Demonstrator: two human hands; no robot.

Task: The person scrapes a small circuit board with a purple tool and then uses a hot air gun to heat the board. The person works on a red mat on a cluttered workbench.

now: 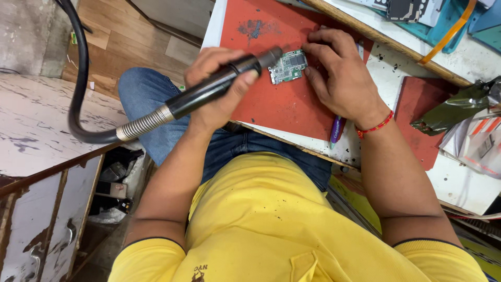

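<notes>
Altogether: one circuit board (288, 66), one hot-air wand (219, 86), two hands.

Left hand (219, 86) grips a black nozzle tool (219, 89) over the circuit board (288, 67) (right hand (342, 73) steadies it).

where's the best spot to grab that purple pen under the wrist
Take the purple pen by its lower barrel, coming from the table's near edge. That end lies bare on the white table; its upper part is hidden under the right hand, which rests by the circuit board.
</notes>
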